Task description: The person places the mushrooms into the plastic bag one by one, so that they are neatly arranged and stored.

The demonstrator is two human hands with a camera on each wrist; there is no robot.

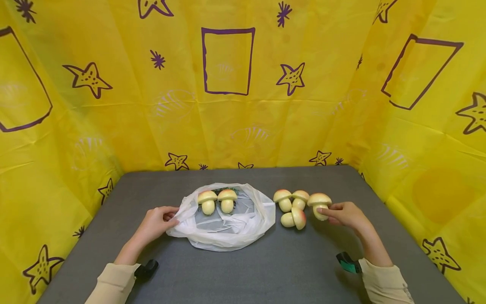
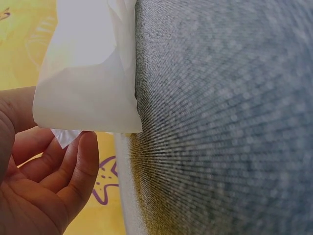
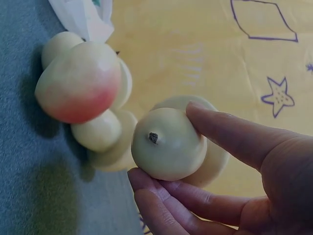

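Note:
A translucent white plastic bag [image 1: 228, 245] lies with its mouth spread wide, two toy mushrooms [image 1: 227, 204] with cream stems and orange-tinged caps inside it. My left hand [image 1: 157, 221] pinches the bag's left rim between thumb and fingers; in the left wrist view the folded rim [image 2: 88, 98] hangs over the fingers. Between thumb and fingers, my right hand [image 1: 347, 214] grips another toy mushroom [image 1: 319, 199] by its stem, cap up. The right wrist view shows this mushroom's stem end [image 3: 168, 144] facing the camera.
Three more mushrooms sit close together just right of the bag: a left one [image 1: 282, 199], a back one [image 1: 300, 199] and one lying on its side [image 1: 298, 218]. The dark grey table [image 1: 243, 278] is bordered by yellow patterned cloth [image 1: 228, 135] at the back and sides.

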